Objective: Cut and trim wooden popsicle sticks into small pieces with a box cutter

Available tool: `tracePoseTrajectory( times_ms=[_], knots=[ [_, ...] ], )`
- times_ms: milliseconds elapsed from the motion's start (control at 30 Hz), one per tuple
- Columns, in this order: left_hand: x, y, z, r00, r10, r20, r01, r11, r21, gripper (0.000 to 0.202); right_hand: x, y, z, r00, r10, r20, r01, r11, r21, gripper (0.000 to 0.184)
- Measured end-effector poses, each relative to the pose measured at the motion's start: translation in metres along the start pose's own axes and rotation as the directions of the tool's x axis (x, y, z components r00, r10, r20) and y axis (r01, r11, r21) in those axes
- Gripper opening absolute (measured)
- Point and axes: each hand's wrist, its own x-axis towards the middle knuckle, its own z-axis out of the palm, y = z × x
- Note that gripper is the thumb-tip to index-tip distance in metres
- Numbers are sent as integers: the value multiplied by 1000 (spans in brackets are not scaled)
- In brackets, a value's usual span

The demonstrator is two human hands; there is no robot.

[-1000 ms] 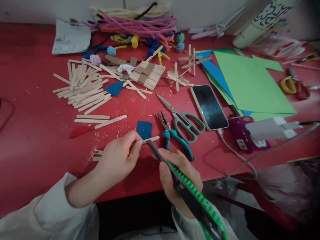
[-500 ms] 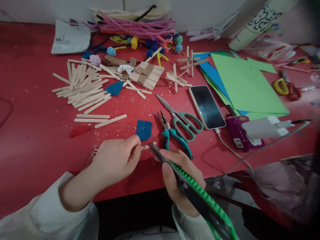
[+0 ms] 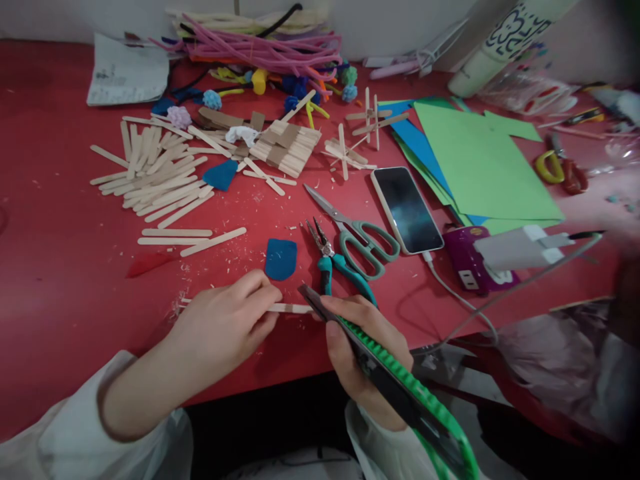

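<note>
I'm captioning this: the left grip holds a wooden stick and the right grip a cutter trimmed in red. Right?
The colour is wrong: the head view shows the cutter in the right grip trimmed in green. The left grip holds a wooden stick.

Craft stick (image 3: pixel 290 308): left end hidden in the left hand (image 3: pixel 227 320); right end lost behind the utility knife (image 3: pixel 400 393) and right hand (image 3: pixel 385 333).
Blade contact: cannot tell whether the edge touches the wood.
Knife handle: partly covered by fingers, butt cut off at the bottom edge.
Needle-nose pliers (image 3: pixel 327 249): grip ends hidden behind the right hand.
Stick pieces (image 3: pixel 185 302): mostly covered by the left hand; lengths unclear.
Paper note (image 3: pixel 129 73): writing too small to read.
Tumbler (image 3: pixel 493 50): top out of frame.
Clear plastic (image 3: pixel 623 150): blurred at far right.
Left sleeve (image 3: pixel 65 427): cropped by the picture's edge.
</note>
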Motion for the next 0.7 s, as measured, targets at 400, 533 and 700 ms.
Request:
tracePoseTrajectory(
  times_ms=[400,533,700],
  knots=[
    [4,1,2,997,-69,-23,68,997,-27,15,2,-1,2,991,-104,81,103,995,9,22],
    [4,1,3,993,-118,23,119,990,-81,11,2,0,3,990,-124,62,124,992,5,22],
    [7,0,2,996,-86,33,89,990,-114,17,3,0,5,990,-127,60,127,992,-2,23]
  ],
)
